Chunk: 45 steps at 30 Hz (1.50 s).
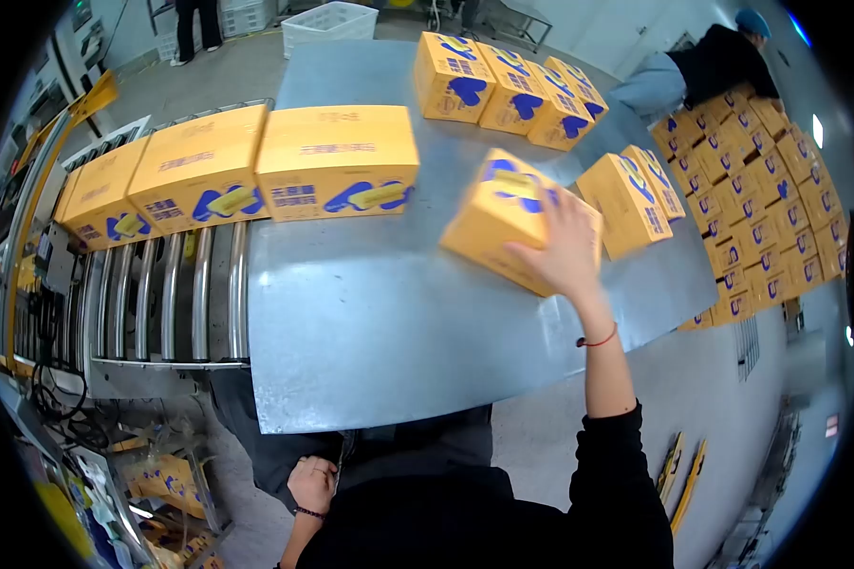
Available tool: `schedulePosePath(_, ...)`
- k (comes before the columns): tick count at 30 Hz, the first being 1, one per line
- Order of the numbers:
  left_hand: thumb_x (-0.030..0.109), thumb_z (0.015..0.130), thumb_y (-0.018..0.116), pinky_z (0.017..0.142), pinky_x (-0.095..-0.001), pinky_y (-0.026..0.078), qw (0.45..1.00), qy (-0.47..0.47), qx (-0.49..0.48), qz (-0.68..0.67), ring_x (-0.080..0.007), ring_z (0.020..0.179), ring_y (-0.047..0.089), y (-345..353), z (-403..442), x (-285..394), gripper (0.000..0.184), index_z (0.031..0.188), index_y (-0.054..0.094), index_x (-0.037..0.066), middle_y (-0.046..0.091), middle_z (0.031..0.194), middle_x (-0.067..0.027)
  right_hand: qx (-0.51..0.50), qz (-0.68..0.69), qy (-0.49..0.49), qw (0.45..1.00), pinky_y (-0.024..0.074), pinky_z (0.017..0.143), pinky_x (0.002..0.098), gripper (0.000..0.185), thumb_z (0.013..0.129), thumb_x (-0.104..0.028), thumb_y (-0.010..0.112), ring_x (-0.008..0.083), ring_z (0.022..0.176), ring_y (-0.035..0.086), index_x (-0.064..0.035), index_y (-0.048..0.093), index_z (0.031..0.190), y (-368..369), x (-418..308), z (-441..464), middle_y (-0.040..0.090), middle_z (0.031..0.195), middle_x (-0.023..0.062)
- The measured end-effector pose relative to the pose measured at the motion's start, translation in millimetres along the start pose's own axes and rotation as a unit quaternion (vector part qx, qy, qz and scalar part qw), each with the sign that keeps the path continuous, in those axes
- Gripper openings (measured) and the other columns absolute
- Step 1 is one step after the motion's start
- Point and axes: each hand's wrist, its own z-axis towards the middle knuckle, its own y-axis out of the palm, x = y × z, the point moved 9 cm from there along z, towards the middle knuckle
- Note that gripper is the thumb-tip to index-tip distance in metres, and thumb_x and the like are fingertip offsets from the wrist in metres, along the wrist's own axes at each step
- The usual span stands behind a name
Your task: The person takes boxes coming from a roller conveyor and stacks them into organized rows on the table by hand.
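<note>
Our right hand (567, 245) lies on a yellow box (498, 228), fingers spread over its printed face, thumb apart; the box, slightly blurred, sits right of the middle of the metal tabletop (380, 313). (Red cord (598, 339) round that wrist.) Our left hand (313, 484) is below the near edge, by our lap, fingers curled in. Four boxes (454, 81) stand in a row toward the far right corner; a pair (619, 207) sits nearer the right edge. At the left edge, we note a broad box (337, 161) lined up with others on the roller conveyor (199, 294). Beyond the right edge: a person (721, 66) bent over stacked cartons (754, 218).
</note>
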Motion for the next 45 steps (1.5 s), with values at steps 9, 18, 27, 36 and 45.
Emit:
schedulePosePath(9, 0.000, 0.069, 0.068, 0.063, -0.0379, 0.050, 1.000, 0.001, 0.014, -0.012, -0.0274, 0.068, 0.060, -1.3, 3.7, 0.2, 0.014, 0.069, 0.061, 0.013, 0.060, 0.071, -0.0054, -0.051, -0.103, 0.205, 0.972, 0.0411, 0.107, 0.0530, 0.076, 0.086, -0.051, 0.073, 0.0411, 0.131, 0.051, -0.0012, 0.053, 0.140, 30.3, 185.1, 72.7, 0.056, 0.141, 0.0191)
schedulePosePath(18, 0.001, 0.070, 0.069, 0.062, -0.0382, 0.051, 1.000, -0.011, 0.023, -0.008, -0.0266, 0.067, 0.061, -6.2, 1.0, 2.9, 0.013, 0.070, 0.063, 0.013, 0.059, 0.070, -0.0047, -0.021, 0.143, -0.017, 0.989, 0.0346, 0.111, 0.0499, 0.047, 0.101, -0.037, 0.053, 0.0340, 0.131, 0.052, -0.0016, 0.061, 0.131, 61.9, -76.2, 194.4, 0.062, 0.131, 0.0215)
schedulePosePath(27, 0.004, 0.071, 0.068, 0.061, -0.0377, 0.050, 0.998, -0.017, 0.034, -0.042, -0.0254, 0.067, 0.061, -2.8, -2.1, -9.6, 0.012, 0.070, 0.062, 0.014, 0.060, 0.071, -0.0030, 0.068, -0.074, -0.088, 0.991, 0.0422, 0.100, 0.0489, 0.052, 0.087, -0.032, 0.075, 0.0377, 0.114, 0.052, -0.0039, 0.062, 0.128, -26.0, -129.2, 35.3, 0.057, 0.120, 0.0178)
schedulePosePath(36, 0.005, 0.072, 0.068, 0.062, -0.0368, 0.050, 0.999, 0.004, 0.002, -0.036, -0.0245, 0.070, 0.060, -2.7, -0.4, -3.2, 0.012, 0.072, 0.061, 0.015, 0.057, 0.073, -0.0032, -0.143, 0.063, -0.127, 0.979, 0.0258, 0.117, 0.0585, 0.116, 0.064, -0.052, 0.088, 0.0468, 0.145, 0.028, -0.0162, 0.031, 0.159, -14.9, -111.9, 11.7, 0.031, 0.156, 0.0280)
schedulePosePath(45, 0.005, 0.072, 0.067, 0.062, -0.0365, 0.051, 1.000, -0.007, 0.009, -0.004, -0.0233, 0.069, 0.060, -2.5, 1.4, 0.5, 0.012, 0.070, 0.061, 0.015, 0.058, 0.072, -0.0026, -0.071, 0.006, 0.151, 0.986, 0.0271, 0.116, 0.0547, 0.108, 0.071, -0.057, 0.082, 0.0438, 0.144, 0.033, -0.0087, 0.035, 0.156, 10.8, 103.1, -4.4, 0.039, 0.153, 0.0253)
